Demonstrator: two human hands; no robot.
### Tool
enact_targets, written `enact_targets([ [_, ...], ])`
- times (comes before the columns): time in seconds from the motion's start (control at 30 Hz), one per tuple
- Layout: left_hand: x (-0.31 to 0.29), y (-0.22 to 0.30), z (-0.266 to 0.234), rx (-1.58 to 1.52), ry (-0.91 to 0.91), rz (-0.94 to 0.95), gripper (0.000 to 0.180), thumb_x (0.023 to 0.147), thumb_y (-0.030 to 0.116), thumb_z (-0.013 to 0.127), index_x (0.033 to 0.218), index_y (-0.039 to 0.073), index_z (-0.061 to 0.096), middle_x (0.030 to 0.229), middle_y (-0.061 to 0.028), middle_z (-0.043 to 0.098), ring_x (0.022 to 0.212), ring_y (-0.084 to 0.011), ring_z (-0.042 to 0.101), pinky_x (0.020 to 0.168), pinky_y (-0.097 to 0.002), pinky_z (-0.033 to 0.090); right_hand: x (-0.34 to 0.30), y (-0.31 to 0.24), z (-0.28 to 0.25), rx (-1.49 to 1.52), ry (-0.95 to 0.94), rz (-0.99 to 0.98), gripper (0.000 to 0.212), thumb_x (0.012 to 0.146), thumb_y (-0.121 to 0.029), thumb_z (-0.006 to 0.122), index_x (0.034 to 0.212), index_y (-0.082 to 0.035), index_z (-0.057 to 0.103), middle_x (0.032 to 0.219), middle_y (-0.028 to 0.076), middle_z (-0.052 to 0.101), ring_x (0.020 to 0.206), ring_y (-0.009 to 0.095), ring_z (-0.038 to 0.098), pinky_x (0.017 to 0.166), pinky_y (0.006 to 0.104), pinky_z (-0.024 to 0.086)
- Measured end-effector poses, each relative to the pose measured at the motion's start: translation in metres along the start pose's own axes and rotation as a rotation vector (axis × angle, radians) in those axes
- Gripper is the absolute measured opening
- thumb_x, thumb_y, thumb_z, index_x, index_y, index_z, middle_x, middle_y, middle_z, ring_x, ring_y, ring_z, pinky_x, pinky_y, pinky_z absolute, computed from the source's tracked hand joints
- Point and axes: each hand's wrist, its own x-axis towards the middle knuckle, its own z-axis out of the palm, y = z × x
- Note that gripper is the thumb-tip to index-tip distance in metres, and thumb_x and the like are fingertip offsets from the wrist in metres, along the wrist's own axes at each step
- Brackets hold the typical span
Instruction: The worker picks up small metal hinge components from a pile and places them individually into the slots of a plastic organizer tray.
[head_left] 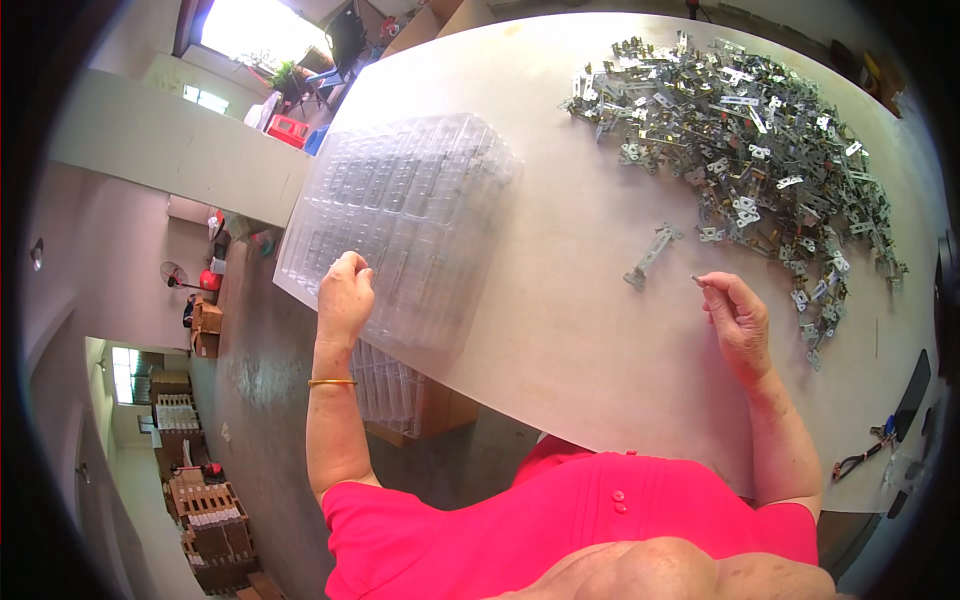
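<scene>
Left hand (345, 293): we rest it curled on the clear blister trays (400, 225), centre-left.
Right hand (737, 315): we pinch a small metal piece (697, 279), centre-right.

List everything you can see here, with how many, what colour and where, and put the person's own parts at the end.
Table: one, pale beige, fills the middle and right.
Clear plastic blister trays: a stack, transparent, on the table's left edge.
Metal brackets: a large heap, too many to count, silver and brassy, far right of the table.
Single metal bracket: one, silver, lying apart between the heap and the trays.
Cardboard boxes: several, brown, on the floor at lower left.
Floor fan: one, dark, on the floor at left.
Bangle: one, gold, on the left wrist.
Left hand: resting on the tray stack.
Right hand: fingers pinched on a tiny metal piece, just above the table.
</scene>
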Motion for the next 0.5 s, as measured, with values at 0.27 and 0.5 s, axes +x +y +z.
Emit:
enact_targets([
  [0.27,0.0025,-0.0045,-0.0003,0.018,-0.014,-0.011,0.013,0.087,0.010,0.062,0.092,-0.001,0.061,0.090,-0.0228,0.066,0.089,-0.0411,0.064,0.079,-0.0465,0.050,-0.0010,0.0016,-0.0027,-0.016,-0.035,0.012,0.012,0.099,-0.005,0.060,0.108,-0.006,0.067,0.086,-0.004,0.059,0.073,0.004,0.053,0.063,0.0186,0.044],
  [0.5,0.0003,-0.0063,0.0001,0.012,-0.002,0.042,0.012,0.087,0.010,0.061,0.092,-0.001,0.061,0.090,-0.0222,0.067,0.090,-0.0409,0.064,0.079,-0.0460,0.050,-0.0009,-0.0004,0.0000,-0.018,-0.022,-0.001,0.011,0.098,-0.004,0.060,0.107,-0.005,0.066,0.083,-0.004,0.058,0.073,0.004,0.052,0.063,0.0189,0.043],
])
